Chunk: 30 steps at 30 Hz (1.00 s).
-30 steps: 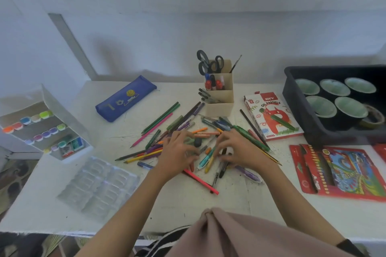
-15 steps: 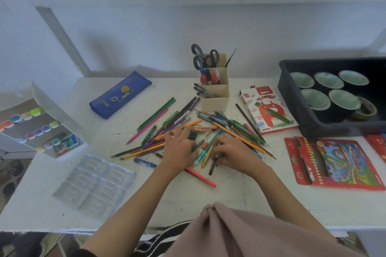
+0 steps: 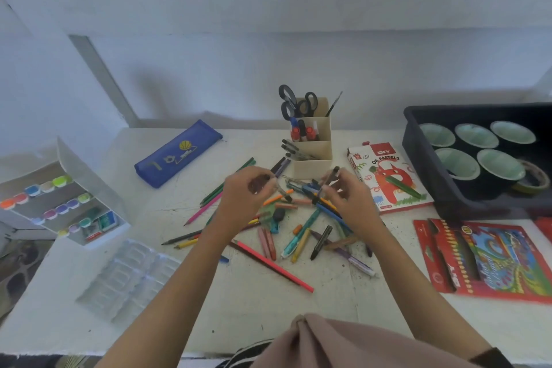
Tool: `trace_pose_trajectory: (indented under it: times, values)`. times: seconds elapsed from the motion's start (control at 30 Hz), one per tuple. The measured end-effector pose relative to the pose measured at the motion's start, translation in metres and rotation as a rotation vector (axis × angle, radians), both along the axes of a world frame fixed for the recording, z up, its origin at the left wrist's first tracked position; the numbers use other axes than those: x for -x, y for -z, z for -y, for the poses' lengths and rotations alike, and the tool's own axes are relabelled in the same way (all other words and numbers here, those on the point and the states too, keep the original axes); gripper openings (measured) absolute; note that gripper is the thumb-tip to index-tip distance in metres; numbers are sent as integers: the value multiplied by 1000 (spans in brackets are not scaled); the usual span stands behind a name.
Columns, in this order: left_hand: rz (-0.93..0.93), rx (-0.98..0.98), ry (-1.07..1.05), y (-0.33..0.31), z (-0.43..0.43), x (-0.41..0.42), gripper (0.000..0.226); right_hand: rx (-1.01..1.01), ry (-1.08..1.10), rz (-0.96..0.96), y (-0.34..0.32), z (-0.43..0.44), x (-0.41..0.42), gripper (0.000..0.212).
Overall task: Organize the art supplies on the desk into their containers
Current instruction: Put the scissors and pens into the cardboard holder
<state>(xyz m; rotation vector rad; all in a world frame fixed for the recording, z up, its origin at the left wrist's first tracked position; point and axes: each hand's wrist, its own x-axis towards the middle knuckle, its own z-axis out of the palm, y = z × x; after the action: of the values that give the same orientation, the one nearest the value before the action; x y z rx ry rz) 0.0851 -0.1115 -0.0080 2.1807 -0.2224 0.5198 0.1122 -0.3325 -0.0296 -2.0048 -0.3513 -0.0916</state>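
A person's 2 bare arms reach over a white desk (image 3: pixel 268 314), seen from above. Both hands are raised just above a loose pile of pens, pencils and crayons (image 3: pixel 298 236) spread across the middle of the desk.

The left hand (image 3: pixel 245 200) has its fingers curled and pinches a thin pen (image 3: pixel 283 193), which is blurred. The right hand (image 3: pixel 352 203) pinches a black pen (image 3: pixel 332 178) between thumb and fingers, tip pointing up and away. Whether it also holds the blue pens beneath it is unclear.

Just behind the hands stands a beige organizer (image 3: pixel 313 158) with stepped compartments, holding scissors (image 3: pixel 295 104), markers and pens. A blue pencil case (image 3: pixel 177 154) lies to its left. To its right lies a box of oil pastels (image 3: pixel 388 179) with a green crayon on top.

At far right, a black tub (image 3: pixel 466 203) holds 5 green bowls (image 3: pixel 475 136) and a roll of tape (image 3: pixel 534 179). A red pack of colored pencils (image 3: pixel 490 257) lies in front of it.

At far left, an open white case (image 3: pixel 59 203) shows rows of small paint pots. A clear plastic tray (image 3: pixel 128 275) lies near it. A long pink pencil (image 3: pixel 274 267) lies at the pile's near edge.
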Motion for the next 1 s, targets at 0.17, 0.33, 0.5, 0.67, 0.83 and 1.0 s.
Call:
trace_pose_trajectory:
  times: [0.17, 0.33, 0.5, 0.67, 0.83, 1.0]
  values:
    - [37, 146, -31, -28, 3, -22, 10, -59, 105, 107, -25, 5, -28, 9]
    - [85, 208, -60, -34, 21, -52, 11, 35, 170, 204, -41, 4, -57, 9]
    - [12, 154, -88, -17, 40, -78, 10, 192, 181, 222, -35, -8, -79, 19]
    - [-60, -48, -193, 15, 50, -90, 11, 440, 175, 186, -4, -19, -90, 25]
    - [-41, -208, -304, 26, 44, -95, 12, 479, 159, 258, 20, -23, -83, 18]
    - [-22, -78, -180, 25, 40, -89, 28, 371, 151, 235, 29, -21, -79, 30]
